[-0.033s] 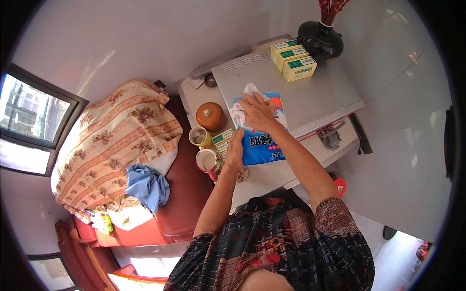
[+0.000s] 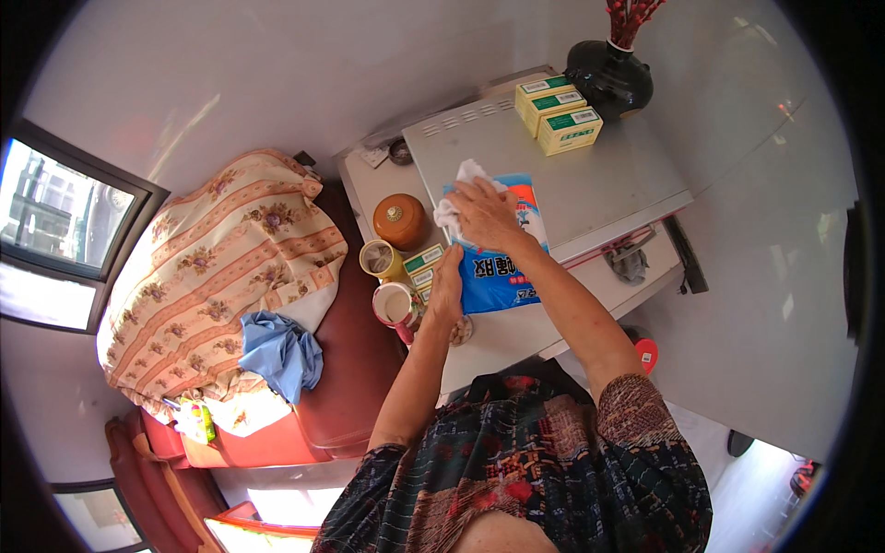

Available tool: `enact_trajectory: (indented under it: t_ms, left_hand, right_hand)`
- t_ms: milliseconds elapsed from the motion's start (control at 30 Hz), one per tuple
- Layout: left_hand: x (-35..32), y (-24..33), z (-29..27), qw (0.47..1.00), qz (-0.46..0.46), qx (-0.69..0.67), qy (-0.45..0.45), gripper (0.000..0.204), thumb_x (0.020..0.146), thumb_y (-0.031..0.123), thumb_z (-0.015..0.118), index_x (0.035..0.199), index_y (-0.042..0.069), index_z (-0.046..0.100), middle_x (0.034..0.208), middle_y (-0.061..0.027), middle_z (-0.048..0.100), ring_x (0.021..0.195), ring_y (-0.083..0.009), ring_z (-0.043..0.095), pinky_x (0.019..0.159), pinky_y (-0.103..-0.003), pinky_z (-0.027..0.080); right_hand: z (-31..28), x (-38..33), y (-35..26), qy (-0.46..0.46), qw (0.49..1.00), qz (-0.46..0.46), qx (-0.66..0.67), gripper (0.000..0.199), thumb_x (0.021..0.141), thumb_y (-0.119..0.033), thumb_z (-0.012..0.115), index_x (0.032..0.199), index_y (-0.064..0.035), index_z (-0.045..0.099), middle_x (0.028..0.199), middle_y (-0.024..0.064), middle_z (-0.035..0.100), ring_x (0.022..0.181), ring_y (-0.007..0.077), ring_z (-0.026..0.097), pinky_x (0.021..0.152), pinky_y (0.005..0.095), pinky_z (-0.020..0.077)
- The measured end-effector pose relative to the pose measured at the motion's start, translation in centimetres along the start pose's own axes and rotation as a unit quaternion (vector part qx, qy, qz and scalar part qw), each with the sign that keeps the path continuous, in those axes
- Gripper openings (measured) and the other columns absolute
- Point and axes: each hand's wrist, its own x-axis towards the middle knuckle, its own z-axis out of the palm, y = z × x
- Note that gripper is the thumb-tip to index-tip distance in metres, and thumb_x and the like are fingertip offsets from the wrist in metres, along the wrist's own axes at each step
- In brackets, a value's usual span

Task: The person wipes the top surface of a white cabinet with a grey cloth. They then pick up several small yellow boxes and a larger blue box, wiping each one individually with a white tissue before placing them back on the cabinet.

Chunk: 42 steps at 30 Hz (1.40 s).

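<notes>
A blue plastic packet with white and orange parts lies across the front edge of the grey metal surface. Along its left edge my left hand holds it, fingers together. My right hand presses a crumpled white cloth over the packet's upper left part; its fingers are bent round the cloth. The palm hides part of both.
Left of the packet stand a round brown lidded pot, a yellow cup, a white mug and small boxes. Farther back are yellow-green boxes and a black vase. A red sofa stands at left.
My right hand has slid slightly left with the white cloth. The left hand and the packet stay nearly in place.
</notes>
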Motion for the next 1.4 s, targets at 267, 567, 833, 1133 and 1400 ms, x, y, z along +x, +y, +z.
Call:
enact_trajectory:
  t_ms: [267, 567, 833, 1133, 1400]
  left_hand:
    - [-1.1, 1.2, 1.1, 0.999, -0.025, -0.014, 0.030, 0.039, 0.095, 0.029, 0.044, 0.123, 0.002, 0.051, 0.114, -0.0088, 0.058, 0.099, -0.0169, 0.058, 0.085, -0.030, 0.048]
    - [-1.9, 1.5, 2.0, 1.000, 0.006, -0.002, -0.015, 0.038, 0.091, 0.024, 0.053, 0.121, 0.001, 0.049, 0.107, -0.0117, 0.062, 0.087, -0.0187, 0.064, 0.073, -0.031, 0.056]
    - [-1.5, 0.4, 1.6, 0.996, 0.077, -0.035, -0.007, 0.027, 0.091, 0.015, 0.054, 0.116, 0.002, 0.051, 0.103, -0.0096, 0.063, 0.085, -0.0164, 0.064, 0.070, -0.030, 0.056]
    - [-1.1, 0.5, 0.7, 0.991, 0.044, -0.116, -0.055, 0.028, 0.094, 0.019, 0.050, 0.119, 0.007, 0.048, 0.104, -0.0086, 0.061, 0.089, -0.0202, 0.062, 0.076, -0.033, 0.053]
    - [-0.7, 0.5, -0.1, 0.970, -0.022, -0.187, -0.156, 0.034, 0.097, 0.018, 0.040, 0.128, 0.006, 0.038, 0.121, -0.0154, 0.054, 0.104, -0.0290, 0.059, 0.087, -0.042, 0.052]
  right_hand:
    - [-2.0, -8.2, -1.2, -0.005, 0.997, -0.056, 0.048, 0.044, 0.080, -0.012, 0.057, 0.123, -0.0100, 0.049, 0.136, 0.0063, 0.041, 0.128, 0.0261, 0.036, 0.095, 0.0447, 0.0301]
    - [-2.6, -10.0, 4.4, 0.065, 0.997, 0.042, -0.012, 0.050, 0.079, -0.008, 0.059, 0.127, -0.0084, 0.045, 0.141, 0.0099, 0.034, 0.131, 0.0283, 0.032, 0.098, 0.0443, 0.0288]
    - [-2.5, -13.4, 1.6, 0.099, 0.993, 0.067, 0.002, 0.045, 0.081, -0.009, 0.056, 0.124, -0.0050, 0.046, 0.137, 0.0151, 0.036, 0.126, 0.0332, 0.035, 0.095, 0.0457, 0.0319]
    - [0.3, -14.2, -5.9, 0.145, 0.985, -0.038, 0.085, 0.042, 0.079, -0.005, 0.054, 0.120, 0.0003, 0.050, 0.133, 0.0167, 0.042, 0.125, 0.0336, 0.038, 0.099, 0.0451, 0.0323]
    - [-1.7, -14.8, -0.9, 0.120, 0.987, -0.105, 0.033, 0.040, 0.076, -0.005, 0.057, 0.115, 0.0013, 0.053, 0.124, 0.0161, 0.049, 0.121, 0.0312, 0.043, 0.098, 0.0412, 0.0365]
